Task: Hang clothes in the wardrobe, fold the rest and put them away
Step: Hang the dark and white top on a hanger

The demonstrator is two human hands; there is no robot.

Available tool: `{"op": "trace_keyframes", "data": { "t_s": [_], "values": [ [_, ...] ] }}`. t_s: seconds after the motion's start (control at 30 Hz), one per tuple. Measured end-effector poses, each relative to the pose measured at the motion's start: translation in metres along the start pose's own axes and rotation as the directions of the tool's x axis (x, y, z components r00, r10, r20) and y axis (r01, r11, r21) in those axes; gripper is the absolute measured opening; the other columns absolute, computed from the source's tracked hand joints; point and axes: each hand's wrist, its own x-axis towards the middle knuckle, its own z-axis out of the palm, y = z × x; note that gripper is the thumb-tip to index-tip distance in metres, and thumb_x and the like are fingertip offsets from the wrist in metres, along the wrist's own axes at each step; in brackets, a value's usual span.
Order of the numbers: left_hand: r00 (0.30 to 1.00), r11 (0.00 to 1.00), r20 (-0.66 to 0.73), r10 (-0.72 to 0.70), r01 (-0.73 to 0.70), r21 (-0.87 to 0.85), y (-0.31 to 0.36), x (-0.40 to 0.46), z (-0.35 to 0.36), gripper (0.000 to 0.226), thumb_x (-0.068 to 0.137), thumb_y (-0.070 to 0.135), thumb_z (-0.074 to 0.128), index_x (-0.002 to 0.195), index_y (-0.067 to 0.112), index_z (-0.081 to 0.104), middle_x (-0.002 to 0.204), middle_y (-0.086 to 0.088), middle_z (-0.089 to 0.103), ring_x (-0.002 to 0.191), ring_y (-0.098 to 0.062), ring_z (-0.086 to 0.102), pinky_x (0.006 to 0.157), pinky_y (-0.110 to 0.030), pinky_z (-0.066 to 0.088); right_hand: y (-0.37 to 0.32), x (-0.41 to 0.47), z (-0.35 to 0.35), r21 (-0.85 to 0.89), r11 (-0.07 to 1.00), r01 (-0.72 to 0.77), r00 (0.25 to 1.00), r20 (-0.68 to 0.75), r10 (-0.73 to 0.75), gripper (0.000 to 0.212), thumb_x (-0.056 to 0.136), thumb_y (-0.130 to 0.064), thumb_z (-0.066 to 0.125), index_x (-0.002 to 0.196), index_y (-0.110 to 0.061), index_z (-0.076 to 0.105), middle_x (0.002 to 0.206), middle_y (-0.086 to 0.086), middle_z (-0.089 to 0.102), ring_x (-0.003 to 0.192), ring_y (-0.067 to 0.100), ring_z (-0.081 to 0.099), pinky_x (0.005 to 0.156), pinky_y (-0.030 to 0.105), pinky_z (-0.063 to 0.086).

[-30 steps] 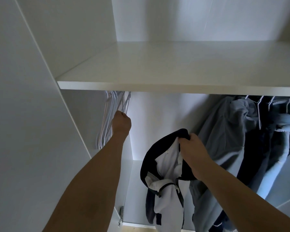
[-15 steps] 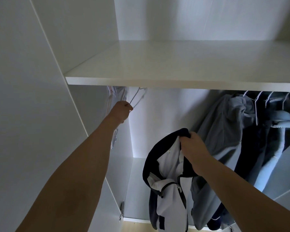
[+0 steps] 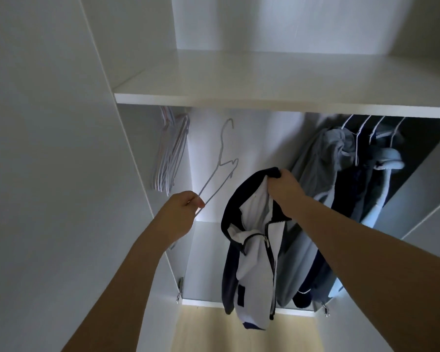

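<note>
a home bedroom closet: a white built-in wardrobe [image 3: 61,174] with a white laminate shelf [image 3: 277,80], white wire hangers [image 3: 170,151], hung grey and blue hooded tops [image 3: 341,174].

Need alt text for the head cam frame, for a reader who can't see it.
Seen from above, a person's left hand pinches a wire hanger while the right hand grips a navy-and-white zip jacket by its collar, inside a white wardrobe. Spare hangers hang at left, grey and blue clothes at right, under a shelf.
</note>
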Motion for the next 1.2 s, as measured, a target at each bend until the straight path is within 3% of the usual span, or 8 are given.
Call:
{"op": "trace_keyframes", "data": {
  "t_s": [0.2,0.53,0.7,0.8,1.0,1.07,1.13,1.2],
  "values": [
    [1.0,0.998,0.019,0.004,-0.005,0.07,0.02,-0.096,-0.024,0.029,0.101,0.021,0.039,0.088,0.019,0.065,0.039,0.015,0.044,0.033,-0.002,0.035,0.042,-0.02,0.028,-0.003,-0.008,0.0,-0.012,1.0,0.002,1.0,0.019,-0.002,0.028,0.094,-0.02,0.041,0.111,-0.001,0.053,0.104,0.017,0.058,0.097,0.032,0.058,0.088,0.04,0.048],
    [0.991,0.999,0.134,0.025,-0.029,0.026,0.051,-0.17,-0.065,0.026,0.101,0.017,0.04,0.088,0.011,0.062,0.044,0.006,0.039,0.031,-0.015,0.03,0.032,-0.021,0.03,-0.02,-0.031,-0.018,-0.005,0.995,0.095,0.994,0.058,-0.095,0.021,0.09,-0.018,0.047,0.101,-0.003,0.058,0.1,0.016,0.062,0.092,0.03,0.061,0.09,0.044,0.052],
    [0.99,0.999,0.136,0.03,-0.033,0.021,0.049,-0.158,-0.055,0.026,0.102,0.018,0.039,0.089,0.011,0.061,0.046,0.003,0.038,0.032,-0.015,0.031,0.034,-0.022,0.033,-0.045,-0.062,-0.025,-0.073,0.957,0.28,0.948,0.181,-0.263,0.025,0.093,-0.017,0.048,0.101,0.003,0.06,0.085,0.014,0.058,0.077,0.024,0.055,0.069,0.031,0.046],
    [0.993,0.998,0.102,0.054,-0.057,0.025,0.043,-0.147,-0.052,0.028,0.102,0.016,0.037,0.087,0.012,0.06,0.052,-0.004,0.039,0.032,-0.015,0.032,0.034,-0.022,0.033,-0.057,-0.073,-0.026,-0.185,0.906,0.381,0.914,0.226,-0.338,0.026,0.095,-0.022,0.048,0.089,0.0,0.06,0.076,0.012,0.057,0.064,0.019,0.051,0.054,0.027,0.038],
    [0.992,0.989,0.051,0.119,-0.123,0.084,0.042,-0.123,-0.027,0.027,0.101,0.017,0.037,0.092,0.011,0.061,0.055,-0.003,0.047,0.034,-0.013,0.043,0.037,-0.025,0.04,-0.081,-0.092,-0.02,-0.147,0.856,0.496,0.854,0.26,-0.45,0.023,0.093,-0.018,0.05,0.079,-0.001,0.058,0.063,0.005,0.051,0.055,0.015,0.046,0.052,0.024,0.035],
    [0.99,0.989,0.026,0.137,-0.138,0.047,0.036,-0.116,-0.025,0.026,0.101,0.018,0.037,0.094,0.009,0.06,0.052,0.0,0.045,0.035,-0.012,0.041,0.039,-0.025,0.039,-0.086,-0.096,-0.019,-0.105,0.851,0.514,0.843,0.245,-0.479,0.027,0.093,-0.016,0.048,0.087,0.007,0.06,0.067,0.011,0.055,0.06,0.02,0.049,0.058,0.027,0.037],
    [0.979,0.977,-0.016,0.204,-0.203,0.067,0.031,-0.111,-0.029,0.026,0.102,0.02,0.037,0.092,0.012,0.06,0.053,0.004,0.045,0.041,-0.01,0.04,0.044,-0.025,0.038,-0.09,-0.096,-0.023,-0.078,0.842,0.534,0.829,0.244,-0.503,0.03,0.094,-0.017,0.045,0.101,0.008,0.061,0.086,0.023,0.062,0.075,0.027,0.055,0.068,0.031,0.04],
    [0.949,0.917,-0.045,0.311,-0.287,0.277,0.027,-0.108,-0.035,0.024,0.102,0.026,0.037,0.091,0.018,0.057,0.059,0.008,0.049,0.051,-0.01,0.047,0.054,-0.025,0.038,-0.093,-0.098,-0.027,-0.09,0.823,0.561,0.809,0.272,-0.521,0.032,0.097,-0.017,0.04,0.11,0.006,0.059,0.106,0.024,0.062,0.093,0.034,0.058,0.078,0.034,0.042]
  ]
}}
